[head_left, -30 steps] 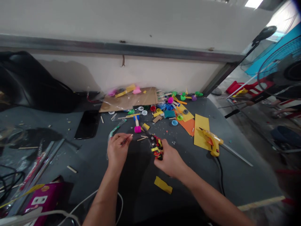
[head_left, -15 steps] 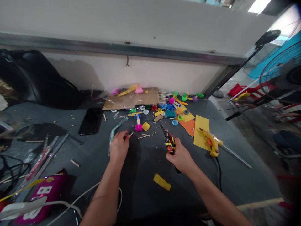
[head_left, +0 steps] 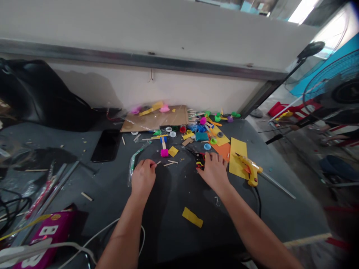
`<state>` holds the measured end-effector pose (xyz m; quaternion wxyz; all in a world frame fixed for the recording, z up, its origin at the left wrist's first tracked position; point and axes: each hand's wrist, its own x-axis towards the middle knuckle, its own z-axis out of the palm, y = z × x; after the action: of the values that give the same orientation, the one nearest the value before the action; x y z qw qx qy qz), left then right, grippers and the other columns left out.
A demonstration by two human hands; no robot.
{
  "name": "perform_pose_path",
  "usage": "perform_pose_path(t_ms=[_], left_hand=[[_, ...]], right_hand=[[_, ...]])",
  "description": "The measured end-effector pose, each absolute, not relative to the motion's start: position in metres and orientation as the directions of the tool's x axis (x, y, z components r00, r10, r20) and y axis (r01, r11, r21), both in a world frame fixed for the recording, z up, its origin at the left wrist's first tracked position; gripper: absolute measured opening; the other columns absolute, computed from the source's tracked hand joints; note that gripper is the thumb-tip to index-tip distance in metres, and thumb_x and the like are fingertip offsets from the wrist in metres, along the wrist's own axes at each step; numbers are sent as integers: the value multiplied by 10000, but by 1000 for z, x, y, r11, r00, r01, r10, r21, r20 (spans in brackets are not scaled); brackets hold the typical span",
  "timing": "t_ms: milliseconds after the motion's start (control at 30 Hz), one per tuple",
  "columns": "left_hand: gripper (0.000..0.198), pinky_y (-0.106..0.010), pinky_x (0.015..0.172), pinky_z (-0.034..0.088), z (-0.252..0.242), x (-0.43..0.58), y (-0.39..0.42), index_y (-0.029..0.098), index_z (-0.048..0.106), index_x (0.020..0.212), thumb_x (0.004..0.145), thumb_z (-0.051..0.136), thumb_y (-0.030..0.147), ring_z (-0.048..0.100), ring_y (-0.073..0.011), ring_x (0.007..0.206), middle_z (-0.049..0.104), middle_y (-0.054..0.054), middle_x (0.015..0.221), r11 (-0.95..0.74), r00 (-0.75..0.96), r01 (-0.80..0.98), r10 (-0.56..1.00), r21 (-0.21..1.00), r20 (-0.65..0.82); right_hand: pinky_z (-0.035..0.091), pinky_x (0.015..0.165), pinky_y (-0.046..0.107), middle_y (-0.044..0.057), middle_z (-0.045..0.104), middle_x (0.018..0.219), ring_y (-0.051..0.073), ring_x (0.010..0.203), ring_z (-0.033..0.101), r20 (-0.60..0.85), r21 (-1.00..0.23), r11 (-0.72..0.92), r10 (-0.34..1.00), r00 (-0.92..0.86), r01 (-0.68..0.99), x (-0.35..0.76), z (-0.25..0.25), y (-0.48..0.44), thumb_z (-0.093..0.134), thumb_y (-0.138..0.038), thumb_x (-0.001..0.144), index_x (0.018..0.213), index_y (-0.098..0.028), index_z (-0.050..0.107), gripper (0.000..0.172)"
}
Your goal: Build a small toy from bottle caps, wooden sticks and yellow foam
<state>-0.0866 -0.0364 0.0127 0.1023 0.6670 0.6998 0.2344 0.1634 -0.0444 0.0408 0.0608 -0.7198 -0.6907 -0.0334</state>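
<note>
My left hand (head_left: 143,175) is closed in a pinch on a short thin wooden stick (head_left: 158,163), whose tip sticks out past the fingertips. My right hand (head_left: 215,170) lies palm down over the black, red and yellow handles of the needle-nose pliers (head_left: 198,158), which are low at the table with their jaws pointing to the far left. Its fingers partly hide the handles. Between the hands are loose cut sticks (head_left: 168,164), a small yellow paper square (head_left: 173,151) and a small piece with pink and blue ends (head_left: 164,147).
A yellow glue gun (head_left: 252,172) rests on yellow paper (head_left: 238,145) at right. Bottle caps (head_left: 183,129) and cardboard (head_left: 174,116) lie at the back. A phone (head_left: 106,145), a purple box (head_left: 53,231) and white cables (head_left: 106,224) are at left. A fan (head_left: 342,89) stands beyond the table.
My right hand has moved forward and turned palm down over the pliers, which now lie lower with their handles mostly covered. My left hand still pinches the stick, almost in place.
</note>
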Motion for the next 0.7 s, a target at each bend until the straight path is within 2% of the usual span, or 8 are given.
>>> perform_pose_path(t_ms=[67,133,167,267,400,500,600,700], left_hand=[[176,-299,673,420,14,-86,-36,179,615,845,840,466,272,584,-203,748,628,-63,806,69,-155,801,983,595,96],[206,-276,601,414,16,-85,-36,185,620,887,833,467,311,570,-174,649,622,-35,741,164,-229,638,973,752,-18],[228,-262,569,410,17,-85,-36,184,626,912,824,474,329,554,-156,602,614,-20,713,203,-258,533,964,821,-72],[285,-224,509,398,18,-86,-36,165,653,939,778,523,361,512,-115,546,585,5,672,255,-300,225,936,940,-182],[269,-189,454,363,16,-86,-36,141,673,819,704,612,376,475,-87,520,537,26,594,302,-254,28,924,953,-286],[262,-173,443,367,17,-83,-38,138,655,771,664,660,377,509,-88,549,569,15,615,328,-207,-45,921,944,-330],[272,-183,475,429,21,-80,-39,140,631,777,650,684,375,590,-119,637,639,-26,714,402,-135,-133,898,906,-418],[270,-220,510,487,25,-77,-40,145,609,810,661,682,358,638,-146,674,674,-56,786,486,-53,-204,861,849,-506]], right_hand=[[342,878,440,150,531,1144,321,1079,440,190,-97,138,975,-118,986,150,47,-44,595,-311,793,1211,-173,517,447],[377,853,367,100,578,1046,250,999,486,198,-194,349,929,-312,917,132,48,-42,494,-232,867,1126,-214,582,274],[392,835,336,84,593,983,224,958,501,198,-238,415,906,-374,878,122,46,-39,450,-200,888,1067,-218,611,242],[420,784,298,72,595,914,204,907,514,185,-302,465,885,-427,832,98,33,-29,430,-176,900,992,-217,642,234],[440,729,298,79,581,939,221,912,503,166,-310,459,889,-428,833,84,12,-16,498,-188,868,929,-221,647,165],[442,766,321,92,573,929,235,937,492,205,-349,461,887,-413,816,83,6,-14,489,-190,870,882,-202,631,143],[438,791,314,83,573,904,206,889,520,247,-519,443,896,-368,731,88,8,-17,462,-189,885,905,-185,590,130],[434,753,278,50,582,868,169,824,544,229,-659,463,874,-429,593,93,15,-21,452,-158,881,913,-191,561,118]])
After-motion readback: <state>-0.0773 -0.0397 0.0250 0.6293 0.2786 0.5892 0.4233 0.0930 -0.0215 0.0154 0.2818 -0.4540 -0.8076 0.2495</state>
